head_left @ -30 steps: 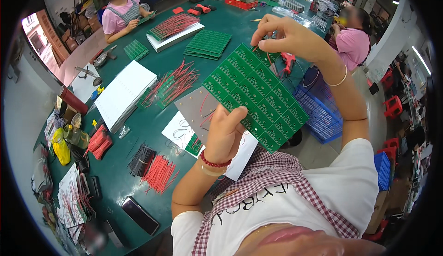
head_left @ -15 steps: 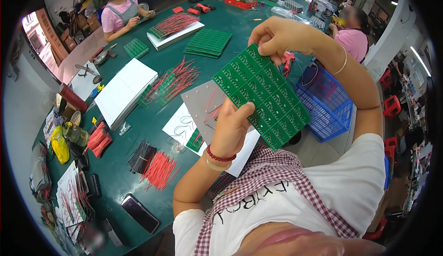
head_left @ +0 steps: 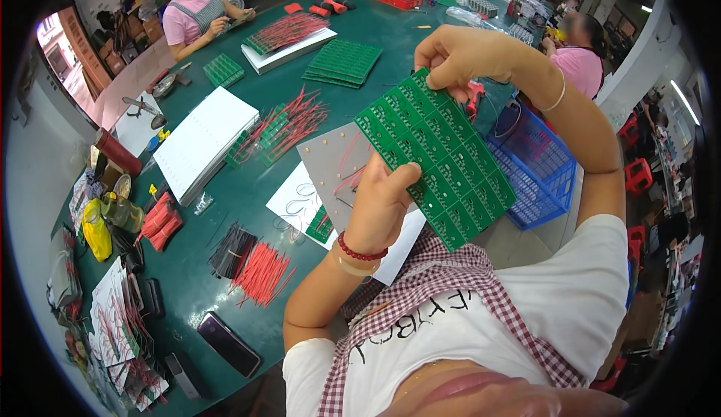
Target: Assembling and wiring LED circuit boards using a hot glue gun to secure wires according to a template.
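Observation:
Between both hands I hold up a green circuit board panel (head_left: pixel 443 158), tilted and divided into many small units. My left hand (head_left: pixel 384 199) grips its lower left edge, thumb on the face. At the top corner, my right hand (head_left: pixel 458 64) pinches the panel, its other fingers curled behind. Below lies a grey plate (head_left: pixel 327 173) with small pegs and red wires on it. White paper (head_left: pixel 289 199) and another green board piece (head_left: pixel 321 225) lie beside the plate, partly hidden by my left arm. Bundles of black wires (head_left: pixel 233 252) and red wires (head_left: pixel 263 270) rest left of that arm.
Stacked green panels (head_left: pixel 343 62), a white paper stack (head_left: pixel 206 143) and wired boards (head_left: pixel 282 128) cover the green table (head_left: pixel 184 285). A phone (head_left: pixel 229 344) lies near the front edge. A blue crate (head_left: pixel 537 169) stands at right. Two people in pink sit across and at right.
The panel and both hands have shifted slightly to the right. Both hands keep their hold on it.

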### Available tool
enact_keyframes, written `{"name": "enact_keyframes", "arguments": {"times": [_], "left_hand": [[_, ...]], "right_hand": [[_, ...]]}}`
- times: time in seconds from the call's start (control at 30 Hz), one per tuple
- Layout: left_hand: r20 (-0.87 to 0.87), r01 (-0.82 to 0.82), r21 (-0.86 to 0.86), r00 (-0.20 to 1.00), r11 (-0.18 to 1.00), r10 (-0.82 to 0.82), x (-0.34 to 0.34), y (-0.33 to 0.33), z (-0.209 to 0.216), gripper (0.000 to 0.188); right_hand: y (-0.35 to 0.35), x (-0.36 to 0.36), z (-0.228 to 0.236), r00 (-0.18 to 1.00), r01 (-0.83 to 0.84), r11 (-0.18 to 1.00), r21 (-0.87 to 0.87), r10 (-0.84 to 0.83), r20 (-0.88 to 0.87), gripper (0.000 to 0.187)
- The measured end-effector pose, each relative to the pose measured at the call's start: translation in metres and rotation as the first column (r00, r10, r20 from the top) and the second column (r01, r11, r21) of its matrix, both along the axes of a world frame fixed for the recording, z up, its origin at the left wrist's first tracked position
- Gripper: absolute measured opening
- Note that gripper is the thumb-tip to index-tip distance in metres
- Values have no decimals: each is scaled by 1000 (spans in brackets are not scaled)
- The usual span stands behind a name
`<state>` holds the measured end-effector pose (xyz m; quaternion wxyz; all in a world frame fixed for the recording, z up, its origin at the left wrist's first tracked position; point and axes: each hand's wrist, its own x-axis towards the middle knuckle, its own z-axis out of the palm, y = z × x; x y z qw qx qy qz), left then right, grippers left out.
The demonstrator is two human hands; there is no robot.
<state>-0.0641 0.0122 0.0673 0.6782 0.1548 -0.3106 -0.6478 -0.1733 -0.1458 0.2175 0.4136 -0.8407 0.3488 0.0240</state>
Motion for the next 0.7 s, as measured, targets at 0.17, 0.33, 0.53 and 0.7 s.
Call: {"name": "enact_keyframes", "arguments": {"times": [0.17, 0.33, 0.53, 0.7], "left_hand": [[-24, 5, -2, 1000, 1000, -5, 3, 1, 5, 46], [-27, 3, 5, 1000, 1000, -3, 3, 0, 3, 47], [-30, -3, 5, 1000, 1000, 3, 3, -3, 2, 48], [-8, -12, 7, 1000, 1000, 12, 4, -5, 3, 49]], "right_hand": [[-7, 1, 1, 999, -9, 999, 53, 12, -52, 13], [-9, 2, 0, 999, 2, 995, 97, 3, -43, 13], [-9, 3, -1, 1000, -3, 996, 89, 5, -18, 12], [-11, 2, -1, 1000, -20, 996, 84, 21, -9, 13]]}}
